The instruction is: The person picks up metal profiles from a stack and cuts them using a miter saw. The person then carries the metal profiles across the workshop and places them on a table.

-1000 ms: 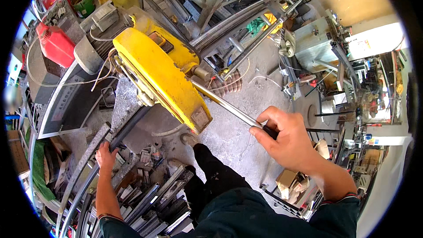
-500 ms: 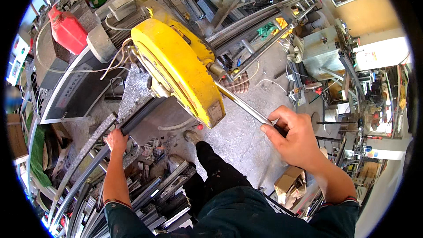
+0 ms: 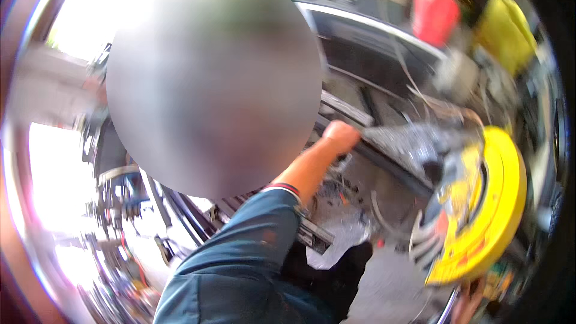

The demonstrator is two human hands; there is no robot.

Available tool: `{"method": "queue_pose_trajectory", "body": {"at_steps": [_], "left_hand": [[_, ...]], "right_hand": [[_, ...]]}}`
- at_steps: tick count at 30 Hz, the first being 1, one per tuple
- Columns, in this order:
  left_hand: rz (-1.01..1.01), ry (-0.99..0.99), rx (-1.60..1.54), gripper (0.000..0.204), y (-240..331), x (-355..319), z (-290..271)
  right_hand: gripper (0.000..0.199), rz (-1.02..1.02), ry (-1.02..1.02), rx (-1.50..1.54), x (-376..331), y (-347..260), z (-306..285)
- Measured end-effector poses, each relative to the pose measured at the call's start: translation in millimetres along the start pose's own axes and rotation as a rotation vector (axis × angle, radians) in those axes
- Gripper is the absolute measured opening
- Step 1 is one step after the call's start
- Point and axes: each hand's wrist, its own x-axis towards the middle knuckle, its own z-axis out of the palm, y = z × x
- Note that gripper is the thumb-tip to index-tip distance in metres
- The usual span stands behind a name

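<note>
My left hand (image 3: 343,136) is closed around a long dark metal profile (image 3: 396,165), which lies across the cutting machine's table toward the saw. To the right stands the chop saw's curved yellow blade guard (image 3: 509,204); part of the blade shows beside it. At the lower right edge, my right hand (image 3: 471,301) is partly visible and blurred, closed at the saw's metal handle rod (image 3: 447,307). The guard hides some of this grip. The picture is smeared by motion.
A large blurred round patch (image 3: 216,84) hides the upper left. A red jug (image 3: 435,9) and a yellow bag (image 3: 505,33) are at the upper right. A dark panel (image 3: 372,42) lies beyond the profile. Metal offcuts (image 3: 315,235) lie near my legs.
My view has swung left, so the saw and my right hand now appear at the far right. My left hand remains on the dark profile.
</note>
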Motion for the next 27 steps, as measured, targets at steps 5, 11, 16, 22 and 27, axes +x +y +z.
{"method": "queue_pose_trajectory", "body": {"at_steps": [5, 11, 16, 22, 27], "left_hand": [[-0.156, 0.092, 0.054, 0.021, -50, -41, 55], [-0.208, 0.429, -0.005, 0.012, -17, -43, 64], [-0.203, 0.548, -0.017, 0.012, -8, -43, 57], [-0.074, 0.295, 0.012, 0.029, -28, -33, 52], [-0.248, -0.040, 0.059, 0.034, -103, -44, 54]], "right_hand": [[0.061, 0.170, -0.110, 0.082, 104, 98, 140], [0.059, 0.208, -0.170, -0.046, 115, 175, 200], [0.056, 0.228, -0.177, -0.083, 119, 200, 222], [0.054, 0.239, -0.200, -0.110, 117, 209, 236], [0.052, 0.242, -0.199, -0.104, 121, 210, 250]]}}
